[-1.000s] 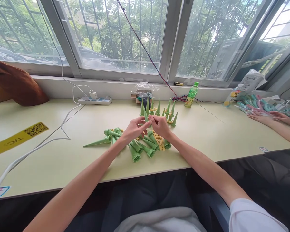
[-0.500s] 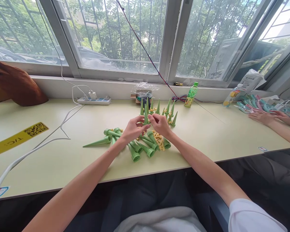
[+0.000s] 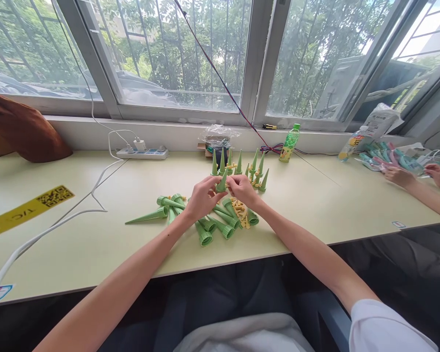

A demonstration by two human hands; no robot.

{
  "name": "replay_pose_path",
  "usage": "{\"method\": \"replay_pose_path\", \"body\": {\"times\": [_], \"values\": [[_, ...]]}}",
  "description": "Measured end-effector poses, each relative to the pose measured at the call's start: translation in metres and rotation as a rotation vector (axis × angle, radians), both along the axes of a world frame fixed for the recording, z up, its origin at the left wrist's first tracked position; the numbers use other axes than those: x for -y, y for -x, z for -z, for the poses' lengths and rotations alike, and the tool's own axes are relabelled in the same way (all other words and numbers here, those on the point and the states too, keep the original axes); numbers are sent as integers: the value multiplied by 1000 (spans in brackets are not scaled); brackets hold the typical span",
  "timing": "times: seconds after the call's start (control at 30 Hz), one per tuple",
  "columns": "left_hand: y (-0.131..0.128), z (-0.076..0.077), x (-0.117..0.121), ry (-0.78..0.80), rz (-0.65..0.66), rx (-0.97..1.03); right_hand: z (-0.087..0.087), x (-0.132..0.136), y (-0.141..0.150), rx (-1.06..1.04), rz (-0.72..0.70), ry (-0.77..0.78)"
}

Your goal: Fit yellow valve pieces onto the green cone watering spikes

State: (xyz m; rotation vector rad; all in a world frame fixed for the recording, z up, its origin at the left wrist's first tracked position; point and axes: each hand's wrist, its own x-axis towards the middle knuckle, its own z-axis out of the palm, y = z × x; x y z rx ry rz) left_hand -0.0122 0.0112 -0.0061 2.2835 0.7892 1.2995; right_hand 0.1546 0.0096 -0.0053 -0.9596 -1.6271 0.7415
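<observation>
My left hand [image 3: 201, 196] is closed around the base of a green plastic watering spike [image 3: 223, 182], its point tilted up and to the right. Against the spike's side, the fingers of my right hand [image 3: 243, 189] pinch a small yellow valve, mostly hidden by the fingertips. Below both hands lies a pile of loose green spikes [image 3: 225, 230], several with their ribbed open ends facing me. Small yellow valves [image 3: 246, 224] are heaped among them. Just beyond my hands, several green spikes [image 3: 254, 161] stand upright, with yellow pieces at their sides.
Behind the standing spikes is a small box with clear plastic wrap [image 3: 218, 139]. A green drink bottle [image 3: 290, 143] stands to its right. A power strip [image 3: 143, 153] and white cable lie left. At far right, another person's hands [image 3: 399, 176] are near bagged items.
The spike in my left hand has tipped from upright to leaning right, and my right fingers have shifted slightly down its side. The other person's hands have moved apart.
</observation>
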Motion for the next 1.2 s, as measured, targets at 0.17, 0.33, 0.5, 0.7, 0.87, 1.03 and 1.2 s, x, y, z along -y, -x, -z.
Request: {"method": "replay_pose_path", "body": {"times": [0.17,0.33,0.5,0.7,0.87,1.03,1.2], "values": [[1,1,-1,-162,7,-36,0,-2,0,-235,-196,256],[0,2,-1,-121,-47,-31,0,-1,1,-282,-209,267],[-1,1,1,29,-33,17,2,0,2,-261,-203,203],[-2,-3,7,291,92,128,1,2,1,-110,-121,70],[-3,-9,11,620,265,213,-2,3,-1,57,-37,-85],[1,-11,8,995,364,270,-3,4,-4,196,-31,-193],[5,-11,5,1048,371,239,-5,6,-5,267,-26,-254]]}}
